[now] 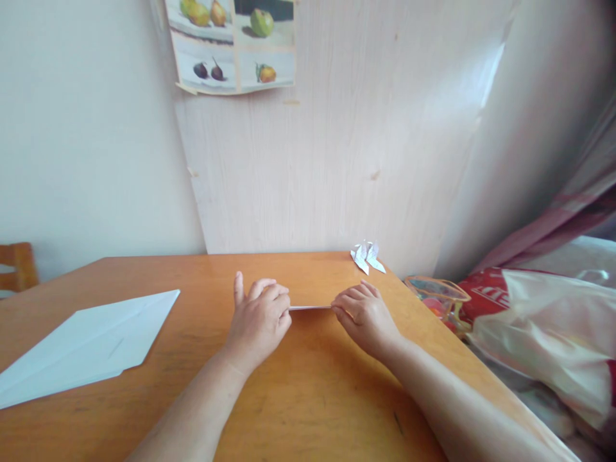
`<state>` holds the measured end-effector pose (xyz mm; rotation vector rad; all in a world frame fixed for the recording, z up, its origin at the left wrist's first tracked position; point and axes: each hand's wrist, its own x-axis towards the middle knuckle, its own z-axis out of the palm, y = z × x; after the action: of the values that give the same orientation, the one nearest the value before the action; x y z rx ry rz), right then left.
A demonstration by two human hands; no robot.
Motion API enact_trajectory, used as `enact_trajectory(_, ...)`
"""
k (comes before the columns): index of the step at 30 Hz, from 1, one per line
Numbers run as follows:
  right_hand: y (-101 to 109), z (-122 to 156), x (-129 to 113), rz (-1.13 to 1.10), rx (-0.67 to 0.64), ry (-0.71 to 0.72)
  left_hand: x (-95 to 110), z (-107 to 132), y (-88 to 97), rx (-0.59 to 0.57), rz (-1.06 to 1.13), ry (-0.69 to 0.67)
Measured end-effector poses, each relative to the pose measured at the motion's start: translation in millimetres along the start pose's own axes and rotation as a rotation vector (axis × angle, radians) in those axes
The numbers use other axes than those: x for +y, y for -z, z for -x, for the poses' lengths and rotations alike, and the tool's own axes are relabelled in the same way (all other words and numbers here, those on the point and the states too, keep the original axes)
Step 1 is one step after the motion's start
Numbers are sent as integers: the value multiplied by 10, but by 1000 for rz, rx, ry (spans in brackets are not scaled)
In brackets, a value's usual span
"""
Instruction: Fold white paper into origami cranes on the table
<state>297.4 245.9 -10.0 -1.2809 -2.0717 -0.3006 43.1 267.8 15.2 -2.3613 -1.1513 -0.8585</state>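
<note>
Head view: your left hand (260, 321) pinches left end of thin white paper (310, 307), seen edge-on; your right hand (368, 321) pinches right end. Paper spans gap between your hands, over table (312, 398). White sheets (96, 346) lie left of your left hand; small folded papers (360, 258) sit beyond your right hand.

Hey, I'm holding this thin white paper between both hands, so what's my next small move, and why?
I'd probably tip the paper so its face turns toward you. Your left hand and right hand hold opposite ends, but it shows only as a thin, edge-on line, so any folds can't be checked from here.
</note>
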Motion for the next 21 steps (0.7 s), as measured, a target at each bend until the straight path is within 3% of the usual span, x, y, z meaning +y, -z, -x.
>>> enact_trajectory(8,2,2,64,2,5,-29,-219,9,2,37,-67,85)
enact_trajectory(13,26,3,72,32,26,-95,-265,0,11,62,-73,218)
enact_trajectory(16,21,6,54,42,35,-119,-213,-6,-41,-11,92,300)
enact_trajectory(21,1,14,-37,35,39,-100,-3,14,-179,-174,625,481)
